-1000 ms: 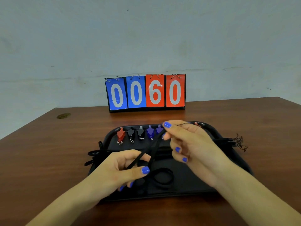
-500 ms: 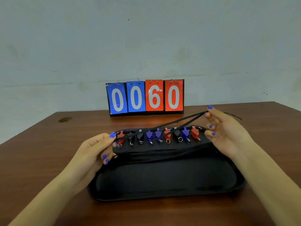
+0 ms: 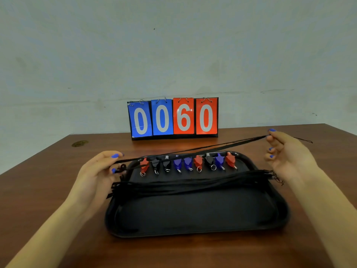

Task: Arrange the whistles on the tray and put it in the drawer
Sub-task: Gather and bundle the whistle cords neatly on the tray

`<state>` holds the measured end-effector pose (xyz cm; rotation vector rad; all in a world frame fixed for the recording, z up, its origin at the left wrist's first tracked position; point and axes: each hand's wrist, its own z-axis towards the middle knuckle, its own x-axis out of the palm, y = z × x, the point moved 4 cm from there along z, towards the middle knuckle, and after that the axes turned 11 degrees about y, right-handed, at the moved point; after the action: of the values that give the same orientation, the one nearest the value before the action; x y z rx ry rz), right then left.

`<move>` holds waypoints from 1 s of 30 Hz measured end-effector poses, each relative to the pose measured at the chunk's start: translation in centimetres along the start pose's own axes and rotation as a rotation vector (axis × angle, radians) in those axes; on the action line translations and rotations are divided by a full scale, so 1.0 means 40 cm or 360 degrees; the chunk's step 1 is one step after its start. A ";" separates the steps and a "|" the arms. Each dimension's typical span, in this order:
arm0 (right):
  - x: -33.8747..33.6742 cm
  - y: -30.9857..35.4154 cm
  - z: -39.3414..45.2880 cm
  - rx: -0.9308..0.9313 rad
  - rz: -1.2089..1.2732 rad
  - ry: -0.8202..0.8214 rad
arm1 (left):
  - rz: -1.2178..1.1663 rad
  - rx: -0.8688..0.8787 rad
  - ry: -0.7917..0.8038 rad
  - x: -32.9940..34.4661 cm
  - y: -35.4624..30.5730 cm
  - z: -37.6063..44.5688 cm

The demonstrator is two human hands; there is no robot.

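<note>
Pinching one black lanyard (image 3: 193,152) at each end: left hand (image 3: 98,171) fingers (image 3: 116,156) closed on the near-left end, right hand (image 3: 287,153) fingers (image 3: 270,137) closed on the far-right end, cord stretched taut between. Directly beneath the cord, a row of red, black and blue whistles (image 3: 188,163) along the far edge of the black tray (image 3: 193,219). Nearer than the fingers, a bundle of lanyards (image 3: 193,182) across the tray's middle. Likely trouble: lowering the cord slack, snagging a whistle ring and dragging the row askew, or tangling with the bundle. Beyond, a scoreboard (image 3: 173,118) on the surface (image 3: 48,180). No drawer in view.
</note>
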<state>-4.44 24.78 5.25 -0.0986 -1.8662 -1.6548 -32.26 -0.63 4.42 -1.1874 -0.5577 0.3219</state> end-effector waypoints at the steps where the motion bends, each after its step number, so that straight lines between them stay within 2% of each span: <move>1: -0.004 -0.001 0.002 0.0005 0.0006 -0.0011 | -0.0004 0.0019 -0.0049 -0.004 0.000 0.001; 11: -0.012 -0.010 0.007 0.0040 0.0000 -0.0045 | -0.0119 0.0095 -0.0128 -0.016 -0.012 0.004; 18: -0.027 -0.010 0.009 0.0027 0.0073 -0.0116 | -0.0300 -0.0016 -0.0060 0.001 -0.020 -0.008; 30: -0.029 -0.014 0.011 0.0070 0.0072 -0.0123 | -0.0305 -0.0048 0.0039 0.002 -0.026 -0.007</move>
<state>-3.96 25.49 4.18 -0.1874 -1.9422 -1.5992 -32.09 -1.18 5.33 -1.1552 -0.6515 0.1357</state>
